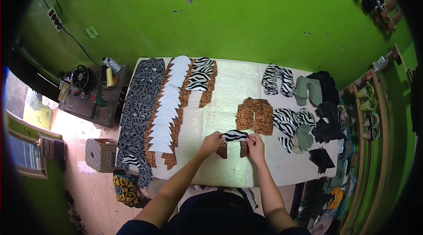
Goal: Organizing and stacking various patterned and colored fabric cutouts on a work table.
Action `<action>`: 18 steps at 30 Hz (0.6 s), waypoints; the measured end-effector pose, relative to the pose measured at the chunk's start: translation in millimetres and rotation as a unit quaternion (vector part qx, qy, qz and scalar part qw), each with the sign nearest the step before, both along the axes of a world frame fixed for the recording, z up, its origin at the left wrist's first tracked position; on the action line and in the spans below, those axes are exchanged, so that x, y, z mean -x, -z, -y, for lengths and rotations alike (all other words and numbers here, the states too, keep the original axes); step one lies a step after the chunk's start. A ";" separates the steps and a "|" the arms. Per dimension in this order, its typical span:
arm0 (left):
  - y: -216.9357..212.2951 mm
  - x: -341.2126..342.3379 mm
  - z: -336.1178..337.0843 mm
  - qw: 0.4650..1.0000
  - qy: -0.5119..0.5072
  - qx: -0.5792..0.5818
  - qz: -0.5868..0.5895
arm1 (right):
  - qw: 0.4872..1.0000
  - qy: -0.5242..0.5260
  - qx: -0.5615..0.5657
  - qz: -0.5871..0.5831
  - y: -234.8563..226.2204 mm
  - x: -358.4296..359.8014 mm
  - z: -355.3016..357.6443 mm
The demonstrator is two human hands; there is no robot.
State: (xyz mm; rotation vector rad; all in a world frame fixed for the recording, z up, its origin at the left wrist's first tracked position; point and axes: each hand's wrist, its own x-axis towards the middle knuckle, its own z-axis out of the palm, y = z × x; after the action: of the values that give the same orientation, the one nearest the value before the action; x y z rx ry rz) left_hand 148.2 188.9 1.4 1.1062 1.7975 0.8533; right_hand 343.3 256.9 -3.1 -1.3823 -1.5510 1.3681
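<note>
Near the front edge of the table, a zebra-print fabric strip is stretched between my two hands. My left hand pinches its left end, and my right hand pinches the right end. Below the strip, two legs of a brown leopard-print piece show; whether it is joined to the strip I cannot tell. Just beyond my right hand lies a stack of leopard-print pieces. To its right are zebra-print pieces and olive-green pieces.
White curved pieces overlap in a long row on leopard-print fabric, beside grey patterned fabric. Black pieces lie along the right edge. A sewing machine stands at left, above a cardboard box. Wooden racks hold footwear at right.
</note>
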 end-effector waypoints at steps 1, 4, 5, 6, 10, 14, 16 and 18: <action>4.4 17.9 0.8 1.000 -0.010 -0.010 -0.013 | 1.000 -0.008 0.007 -0.012 2.7 16.5 -1.9; 13.0 72.2 -4.5 0.996 -0.073 -0.024 0.046 | 0.999 -0.022 -0.003 -0.041 10.8 76.0 -12.3; 11.3 89.3 -10.2 0.993 -0.096 -0.014 0.071 | 0.999 -0.025 -0.018 -0.027 11.3 93.7 -20.0; 15.1 112.5 -10.8 0.990 -0.124 -0.049 0.055 | 0.999 -0.041 -0.016 0.002 4.2 117.8 -24.0; 9.8 155.6 -41.8 0.973 -0.181 -0.138 -0.025 | 0.995 -0.045 -0.047 0.073 7.9 175.3 -54.3; -0.9 183.9 -64.7 0.976 -0.181 -0.108 -0.053 | 0.987 -0.047 -0.039 0.151 6.6 207.7 -76.5; 4.4 195.9 -69.2 0.973 -0.179 -0.125 -0.080 | 0.979 -0.032 -0.064 0.191 2.1 221.6 -80.6; 7.2 203.3 -73.7 0.969 -0.174 -0.142 -0.106 | 0.975 -0.033 -0.063 0.210 -3.3 230.4 -86.1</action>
State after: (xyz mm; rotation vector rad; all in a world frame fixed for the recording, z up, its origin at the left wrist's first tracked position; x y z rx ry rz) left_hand -55.1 262.6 -5.8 1.1090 2.1355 1.2731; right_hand 112.9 342.9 0.2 -1.6252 -1.9326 1.0321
